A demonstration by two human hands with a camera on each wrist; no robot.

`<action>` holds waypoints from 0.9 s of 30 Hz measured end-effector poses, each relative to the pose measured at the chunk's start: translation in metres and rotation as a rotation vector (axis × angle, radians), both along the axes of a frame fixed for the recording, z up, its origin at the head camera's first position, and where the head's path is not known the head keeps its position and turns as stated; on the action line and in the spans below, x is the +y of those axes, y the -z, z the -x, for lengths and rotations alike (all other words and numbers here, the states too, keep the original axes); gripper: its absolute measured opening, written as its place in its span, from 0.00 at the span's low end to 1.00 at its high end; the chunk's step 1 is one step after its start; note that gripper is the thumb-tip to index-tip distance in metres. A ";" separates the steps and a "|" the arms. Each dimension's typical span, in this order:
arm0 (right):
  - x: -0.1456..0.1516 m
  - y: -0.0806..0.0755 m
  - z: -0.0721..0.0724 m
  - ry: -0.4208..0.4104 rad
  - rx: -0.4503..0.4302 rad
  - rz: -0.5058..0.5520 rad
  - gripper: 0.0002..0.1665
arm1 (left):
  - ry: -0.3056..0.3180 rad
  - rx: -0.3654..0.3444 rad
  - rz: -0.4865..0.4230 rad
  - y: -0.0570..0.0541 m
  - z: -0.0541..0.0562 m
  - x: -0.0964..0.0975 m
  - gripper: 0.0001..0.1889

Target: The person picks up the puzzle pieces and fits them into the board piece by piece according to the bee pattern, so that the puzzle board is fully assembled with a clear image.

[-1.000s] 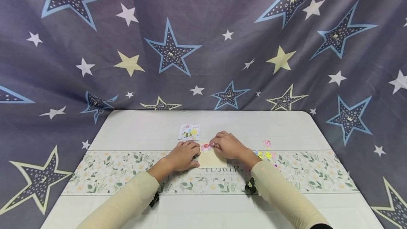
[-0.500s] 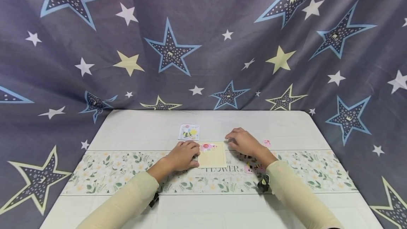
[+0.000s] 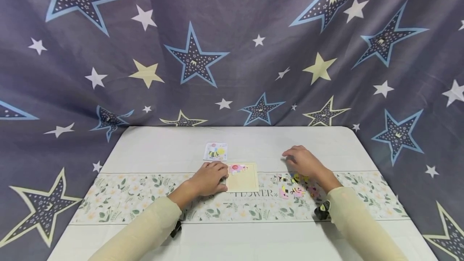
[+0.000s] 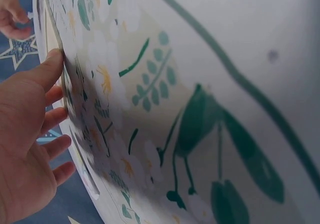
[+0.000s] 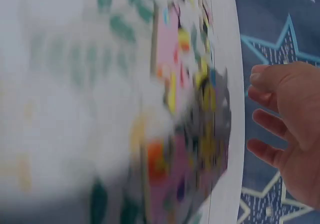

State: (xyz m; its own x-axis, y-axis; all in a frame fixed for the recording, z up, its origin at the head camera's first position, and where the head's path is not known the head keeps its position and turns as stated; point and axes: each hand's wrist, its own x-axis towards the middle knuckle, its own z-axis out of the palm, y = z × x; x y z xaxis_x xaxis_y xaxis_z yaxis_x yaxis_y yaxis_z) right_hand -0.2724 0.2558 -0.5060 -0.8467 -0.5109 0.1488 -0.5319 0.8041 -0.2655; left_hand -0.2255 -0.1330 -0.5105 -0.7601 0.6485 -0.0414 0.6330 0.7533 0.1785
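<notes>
My left hand (image 3: 208,177) rests against the left edge of a cream puzzle tray (image 3: 243,183), its thumb by the near corner. In the left wrist view, that thumb (image 4: 54,66) touches the tray's rim while the other fingers spread loosely along the side. Joined pink puzzle pieces (image 3: 236,168), one with a red round picture, lie in the tray's far left corner. My right hand (image 3: 306,162) hovers near the far side of several loose puzzle pieces (image 3: 298,191). Its fingers (image 5: 270,121) are loosely bent around nothing. The forearm and hand hide some of those pieces.
A small picture card (image 3: 216,151) with a bee lies just beyond the tray. The white table (image 3: 253,241) carries a printed floral band with lettering. A dark star-patterned cloth (image 3: 232,51) hangs behind and at both sides.
My right hand has left the pieces in the tray and moved right to the loose pieces, uncovering the tray's right side. My left hand stays at the tray's edge.
</notes>
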 end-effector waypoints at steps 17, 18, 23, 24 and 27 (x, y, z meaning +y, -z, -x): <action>0.053 0.012 -0.005 0.136 -0.107 -0.007 0.17 | 0.000 0.008 0.002 -0.001 0.000 0.000 0.18; 0.054 0.013 -0.004 0.133 -0.108 -0.011 0.17 | 0.000 0.008 0.003 -0.001 0.000 0.000 0.18; 0.058 0.014 -0.002 0.102 -0.094 -0.021 0.17 | 0.001 0.012 0.002 -0.002 0.001 0.001 0.18; 0.058 0.015 -0.002 0.096 -0.090 -0.024 0.16 | 0.001 0.011 0.001 -0.002 0.000 0.001 0.18; 0.060 0.015 -0.001 0.078 -0.083 -0.033 0.14 | 0.003 0.009 -0.002 -0.002 0.000 0.001 0.18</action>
